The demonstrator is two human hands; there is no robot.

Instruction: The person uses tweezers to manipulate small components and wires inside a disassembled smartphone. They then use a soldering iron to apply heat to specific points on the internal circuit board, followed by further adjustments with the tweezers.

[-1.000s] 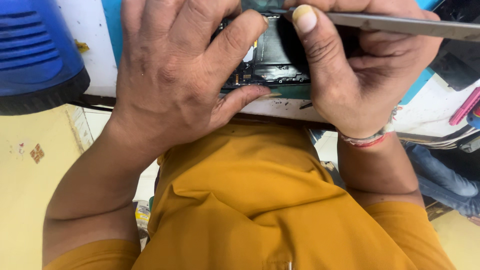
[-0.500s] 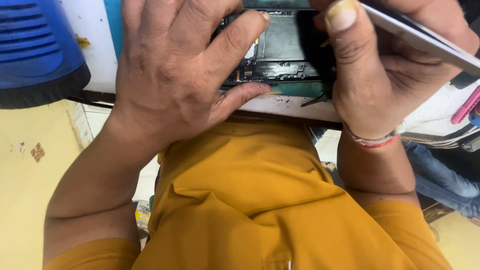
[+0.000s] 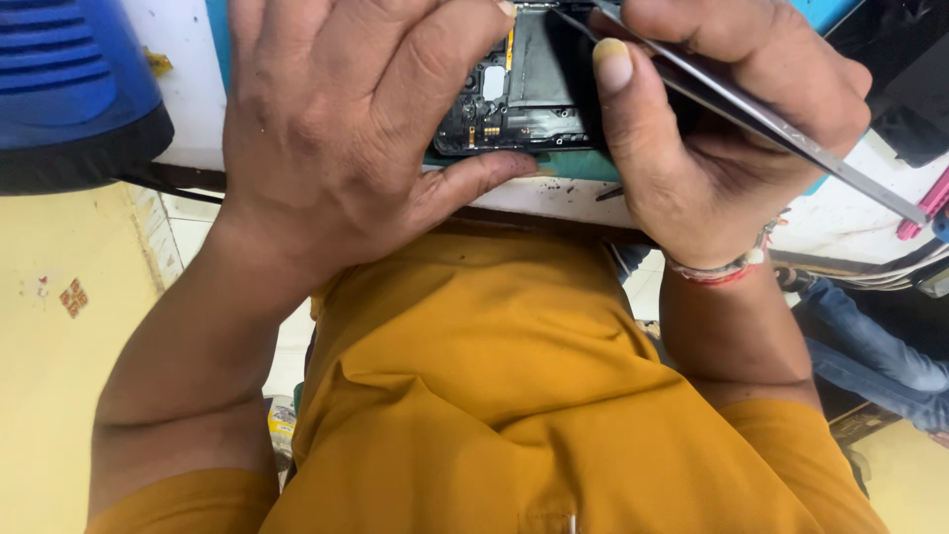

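An opened phone [image 3: 524,104] with its dark inner boards showing lies on a teal mat at the bench's near edge. My left hand [image 3: 346,138] grips the phone's left side, thumb under its lower edge and a finger across its top. My right hand [image 3: 712,138] steadies the phone's right side with the thumb while pinching metal tweezers [image 3: 781,129]. The tweezers slant from the phone's top down to the right. Their tip is hidden at the frame's upper edge.
A blue and black device [image 3: 69,89] stands at the left on the white bench [image 3: 183,79]. A pink tool [image 3: 929,208] and dark objects lie at the right. Cables run below the bench edge. My orange shirt [image 3: 514,396] fills the lower view.
My right hand has swung the tweezers from nearly level to slanting down to the right, with their tip brought over the phone. The view has shifted slightly. My left hand keeps its grip.
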